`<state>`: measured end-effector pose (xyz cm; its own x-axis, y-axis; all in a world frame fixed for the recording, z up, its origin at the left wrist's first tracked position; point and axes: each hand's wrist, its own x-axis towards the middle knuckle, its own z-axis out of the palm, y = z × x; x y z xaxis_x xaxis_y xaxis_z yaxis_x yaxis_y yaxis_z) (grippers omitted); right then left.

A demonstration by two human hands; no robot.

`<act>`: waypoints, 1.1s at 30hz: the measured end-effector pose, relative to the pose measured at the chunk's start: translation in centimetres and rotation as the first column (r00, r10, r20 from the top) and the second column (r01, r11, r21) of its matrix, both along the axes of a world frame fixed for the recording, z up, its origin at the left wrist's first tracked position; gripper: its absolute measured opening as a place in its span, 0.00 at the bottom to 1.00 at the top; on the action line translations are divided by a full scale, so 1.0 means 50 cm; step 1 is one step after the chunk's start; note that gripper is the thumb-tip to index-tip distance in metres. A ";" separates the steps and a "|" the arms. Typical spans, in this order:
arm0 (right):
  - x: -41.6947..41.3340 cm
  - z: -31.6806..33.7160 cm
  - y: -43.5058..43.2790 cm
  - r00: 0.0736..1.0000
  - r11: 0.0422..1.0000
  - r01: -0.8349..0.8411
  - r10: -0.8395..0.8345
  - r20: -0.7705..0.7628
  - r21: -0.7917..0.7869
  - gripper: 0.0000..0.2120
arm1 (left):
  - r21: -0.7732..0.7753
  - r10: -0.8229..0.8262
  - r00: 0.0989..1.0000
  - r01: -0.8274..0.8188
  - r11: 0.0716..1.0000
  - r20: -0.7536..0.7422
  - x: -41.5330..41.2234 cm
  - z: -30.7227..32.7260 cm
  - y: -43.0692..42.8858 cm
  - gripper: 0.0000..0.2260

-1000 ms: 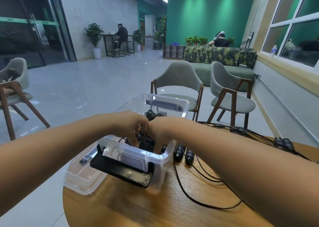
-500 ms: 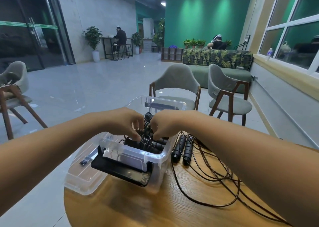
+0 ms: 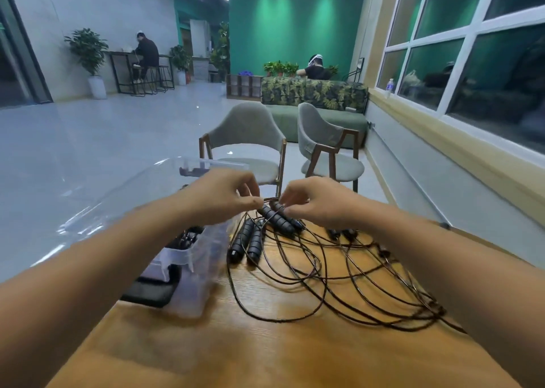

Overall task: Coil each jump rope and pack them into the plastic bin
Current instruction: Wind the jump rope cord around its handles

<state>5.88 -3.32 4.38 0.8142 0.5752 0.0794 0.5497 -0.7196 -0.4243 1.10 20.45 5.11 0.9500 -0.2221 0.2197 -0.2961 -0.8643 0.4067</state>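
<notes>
A clear plastic bin (image 3: pixel 203 272) sits at the left edge of the round wooden table (image 3: pixel 265 349), with a dark coiled rope (image 3: pixel 185 238) partly visible inside. Right of it lie several black jump ropes (image 3: pixel 339 284) in loose tangled loops. One pair of ribbed black handles (image 3: pixel 246 241) lies flat beside the bin. A second pair of handles (image 3: pixel 278 219) sits just beyond, under my hands. My left hand (image 3: pixel 227 195) pinches the thin cord above these handles. My right hand (image 3: pixel 312 201) pinches the same cord close beside it.
The bin's clear lid (image 3: pixel 165 181) stands open behind and left of it, with a black latch (image 3: pixel 150 291) at the bin's front. Two grey chairs (image 3: pixel 250 142) stand past the table. A window wall (image 3: pixel 472 63) runs along the right.
Both hands came out of the bin and moved right to the loose ropes, where they now pinch a cord. The view swung right, showing more of the tangled ropes.
</notes>
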 end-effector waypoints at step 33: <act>-0.154 -0.246 -0.583 0.718 0.708 0.696 -0.686 -0.116 0.119 0.07 | 0.102 -0.017 0.995 0.027 0.994 -0.099 0.204 -0.319 -0.746 0.25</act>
<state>-1.82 -32.45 -7.90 0.9850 -0.1642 0.0524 -0.1059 -0.8165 -0.5676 11.29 -16.84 -10.86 0.9604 -0.2600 0.1004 -0.2787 -0.8968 0.3435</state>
